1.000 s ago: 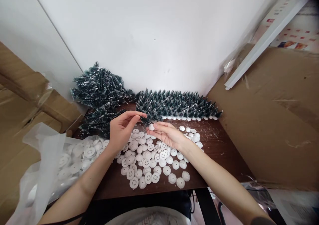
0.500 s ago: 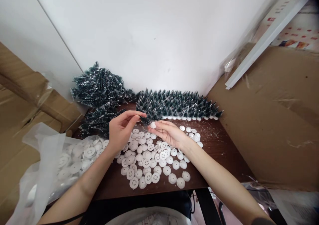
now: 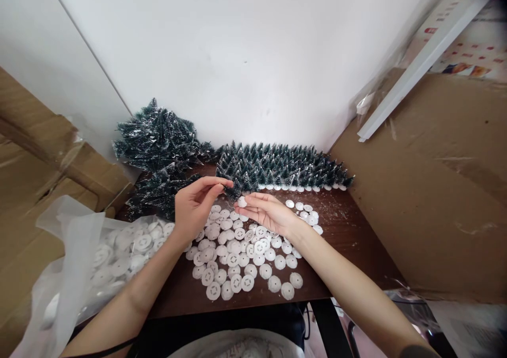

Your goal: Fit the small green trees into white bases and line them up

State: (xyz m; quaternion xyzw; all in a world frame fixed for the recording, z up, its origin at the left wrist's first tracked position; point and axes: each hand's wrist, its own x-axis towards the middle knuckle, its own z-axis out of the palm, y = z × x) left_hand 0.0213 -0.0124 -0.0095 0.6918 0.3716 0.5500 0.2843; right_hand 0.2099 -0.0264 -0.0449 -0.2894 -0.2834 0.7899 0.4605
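My left hand [image 3: 195, 205] pinches a small frosted artificial pine tree [image 3: 231, 191] by its tip, so the tree lies tilted with its lower end toward my right hand. Between the fingertips of my right hand [image 3: 271, 213] is a white round base disc [image 3: 242, 201], held against or very near the tree's lower end; whether the two are joined I cannot tell. Below both hands, many loose white discs [image 3: 233, 246] are spread over the dark brown table [image 3: 352, 242], some face up and some turned over.
Behind my hands stand rows of little trees [image 3: 285, 165] on white bases. A heap of trees [image 3: 156, 136] lies at the back left. At the left, a clear plastic bag [image 3: 122, 252] holds more discs. Cardboard [image 3: 428, 189] flanks the right side, and a white wall [image 3: 237, 57] rises behind.
The disc in my right fingers has turned and shifted slightly down and left. My left hand has barely moved, still pinching the tree.
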